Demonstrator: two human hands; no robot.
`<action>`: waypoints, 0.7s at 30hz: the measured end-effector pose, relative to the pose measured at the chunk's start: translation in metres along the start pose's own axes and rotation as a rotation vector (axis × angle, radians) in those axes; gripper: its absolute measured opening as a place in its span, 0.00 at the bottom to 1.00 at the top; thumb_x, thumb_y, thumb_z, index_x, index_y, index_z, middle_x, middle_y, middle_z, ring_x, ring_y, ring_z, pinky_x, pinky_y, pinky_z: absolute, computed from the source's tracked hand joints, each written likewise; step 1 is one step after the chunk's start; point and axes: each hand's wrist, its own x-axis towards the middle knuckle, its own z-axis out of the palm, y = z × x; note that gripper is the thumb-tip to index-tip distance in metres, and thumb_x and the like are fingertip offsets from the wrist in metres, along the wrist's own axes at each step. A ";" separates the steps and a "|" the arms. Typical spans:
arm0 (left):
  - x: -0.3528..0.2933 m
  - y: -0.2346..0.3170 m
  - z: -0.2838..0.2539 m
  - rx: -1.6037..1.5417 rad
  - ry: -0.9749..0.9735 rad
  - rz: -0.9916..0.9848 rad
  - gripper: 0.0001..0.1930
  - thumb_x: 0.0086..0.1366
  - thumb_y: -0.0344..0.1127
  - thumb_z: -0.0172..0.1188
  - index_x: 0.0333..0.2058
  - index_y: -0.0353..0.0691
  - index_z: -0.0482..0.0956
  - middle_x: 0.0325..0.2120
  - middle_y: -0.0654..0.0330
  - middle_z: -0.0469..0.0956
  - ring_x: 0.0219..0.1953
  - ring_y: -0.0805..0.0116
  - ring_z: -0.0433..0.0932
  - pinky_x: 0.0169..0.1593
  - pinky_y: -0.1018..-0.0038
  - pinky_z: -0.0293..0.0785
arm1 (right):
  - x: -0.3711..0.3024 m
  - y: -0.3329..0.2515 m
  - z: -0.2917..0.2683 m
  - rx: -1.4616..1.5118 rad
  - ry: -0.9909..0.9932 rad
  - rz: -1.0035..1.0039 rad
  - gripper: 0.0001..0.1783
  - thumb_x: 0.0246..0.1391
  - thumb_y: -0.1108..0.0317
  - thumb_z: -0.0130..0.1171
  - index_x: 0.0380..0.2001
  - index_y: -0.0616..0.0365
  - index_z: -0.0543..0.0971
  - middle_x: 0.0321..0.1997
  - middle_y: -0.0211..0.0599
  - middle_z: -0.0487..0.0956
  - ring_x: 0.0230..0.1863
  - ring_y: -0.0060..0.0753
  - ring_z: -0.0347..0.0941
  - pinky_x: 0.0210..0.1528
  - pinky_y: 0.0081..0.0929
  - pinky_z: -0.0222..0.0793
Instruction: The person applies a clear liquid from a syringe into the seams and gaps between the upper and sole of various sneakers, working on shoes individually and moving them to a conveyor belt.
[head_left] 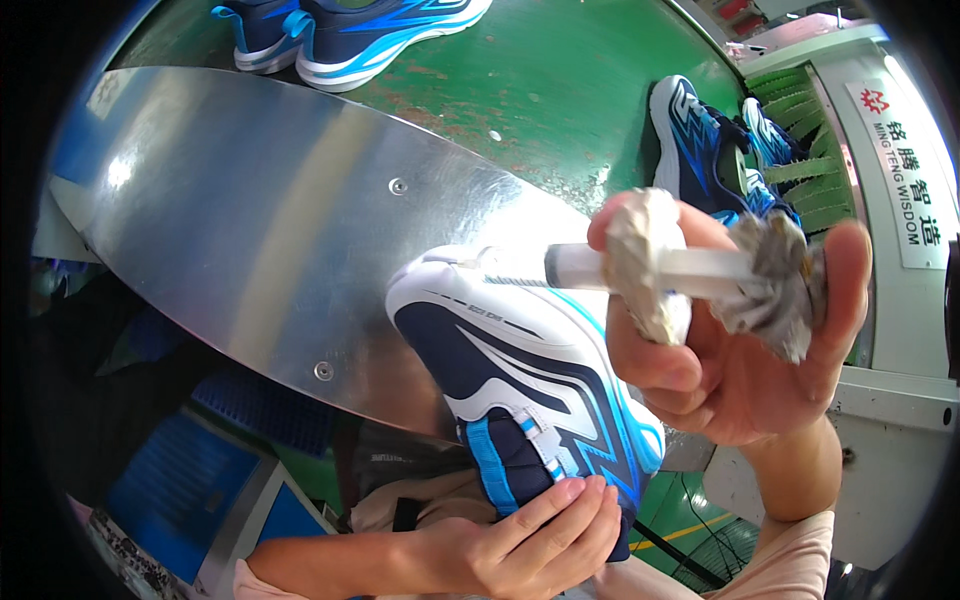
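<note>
A navy, white and light-blue sneaker (535, 350) lies tilted across the metal surface, its toe pointing left and its white sole edge facing up. My left hand (545, 540) holds it near the laces and opening, fingers together on the upper. In my right hand (730, 390) is a syringe (580, 267) wrapped with lumpy, whitish tape at its flange and plunger end. The thumb presses on the plunger end while the fingers curl around the barrel. Its thin needle points left, along the sole edge by the toe; whether it touches is unclear.
A curved, shiny metal plate (250, 200) with screws borders a green table (560, 90). More sneakers stand at the far left (370, 45) and far right (690, 150). A pale machine (900, 300) with green bristle-like strips (810, 150) rises at right.
</note>
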 end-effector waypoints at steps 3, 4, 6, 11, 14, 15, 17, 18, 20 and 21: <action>0.000 -0.002 0.001 0.059 -0.039 0.067 0.09 0.61 0.40 0.54 0.36 0.48 0.79 0.39 0.65 0.80 0.44 0.65 0.78 0.53 0.67 0.73 | -0.019 0.016 -0.012 -0.028 -0.034 -0.117 0.63 0.40 0.12 0.34 0.54 0.67 0.57 0.19 0.30 0.65 0.15 0.15 0.53 0.13 0.12 0.51; 0.001 -0.002 -0.001 0.050 -0.061 0.069 0.09 0.61 0.40 0.54 0.36 0.48 0.79 0.39 0.65 0.80 0.44 0.65 0.78 0.53 0.67 0.73 | -0.026 0.017 -0.014 -0.069 -0.015 -0.140 0.63 0.39 0.12 0.35 0.53 0.67 0.57 0.19 0.30 0.66 0.15 0.15 0.54 0.13 0.13 0.51; 0.002 -0.002 -0.005 0.040 -0.114 0.069 0.09 0.61 0.40 0.54 0.36 0.48 0.79 0.39 0.65 0.79 0.44 0.66 0.78 0.53 0.66 0.73 | -0.039 0.022 -0.017 -0.146 0.050 -0.166 0.63 0.38 0.12 0.37 0.52 0.67 0.57 0.19 0.31 0.67 0.14 0.16 0.56 0.13 0.13 0.51; 0.003 0.007 -0.010 0.003 -0.208 -0.002 0.09 0.61 0.40 0.56 0.38 0.48 0.79 0.40 0.65 0.79 0.46 0.63 0.77 0.54 0.64 0.71 | -0.085 0.040 -0.017 -0.142 0.215 -0.094 0.68 0.34 0.12 0.42 0.58 0.68 0.57 0.25 0.27 0.68 0.22 0.12 0.55 0.21 0.12 0.47; -0.001 0.006 -0.005 -0.001 -0.156 -0.016 0.09 0.63 0.38 0.51 0.37 0.46 0.79 0.39 0.64 0.79 0.45 0.64 0.79 0.54 0.67 0.72 | -0.105 0.058 -0.020 -0.083 0.258 -0.130 0.68 0.34 0.13 0.44 0.58 0.69 0.57 0.26 0.28 0.68 0.24 0.13 0.58 0.23 0.11 0.51; -0.003 0.006 -0.004 0.007 -0.161 0.001 0.09 0.63 0.38 0.51 0.38 0.47 0.79 0.39 0.64 0.79 0.45 0.64 0.79 0.55 0.66 0.72 | -0.111 0.063 -0.020 -0.059 0.269 -0.134 0.68 0.33 0.13 0.45 0.58 0.69 0.57 0.26 0.28 0.68 0.25 0.13 0.59 0.24 0.11 0.52; -0.003 0.009 -0.006 0.007 -0.211 -0.021 0.09 0.64 0.38 0.53 0.39 0.48 0.79 0.40 0.65 0.79 0.47 0.63 0.78 0.56 0.64 0.71 | -0.125 0.072 -0.022 -0.014 0.267 -0.136 0.68 0.32 0.14 0.47 0.59 0.69 0.57 0.28 0.29 0.68 0.28 0.14 0.61 0.26 0.10 0.54; -0.002 0.011 -0.007 0.018 -0.229 -0.023 0.09 0.63 0.38 0.53 0.39 0.48 0.80 0.40 0.65 0.80 0.48 0.62 0.78 0.56 0.64 0.71 | -0.130 0.074 -0.021 0.023 0.269 -0.134 0.68 0.31 0.15 0.49 0.59 0.69 0.57 0.29 0.30 0.68 0.29 0.14 0.61 0.26 0.11 0.55; -0.002 0.016 -0.009 -0.009 -0.280 -0.077 0.10 0.60 0.37 0.61 0.40 0.48 0.77 0.42 0.62 0.79 0.50 0.58 0.75 0.56 0.60 0.72 | -0.139 0.078 -0.020 0.093 0.266 -0.133 0.69 0.29 0.17 0.53 0.59 0.70 0.56 0.33 0.32 0.69 0.31 0.15 0.62 0.28 0.11 0.56; -0.001 0.016 -0.010 0.005 -0.279 -0.069 0.10 0.59 0.37 0.62 0.40 0.47 0.77 0.42 0.61 0.79 0.50 0.57 0.75 0.55 0.59 0.73 | -0.144 0.082 -0.020 0.123 0.261 -0.138 0.69 0.28 0.17 0.53 0.60 0.69 0.56 0.34 0.33 0.69 0.31 0.15 0.62 0.28 0.11 0.56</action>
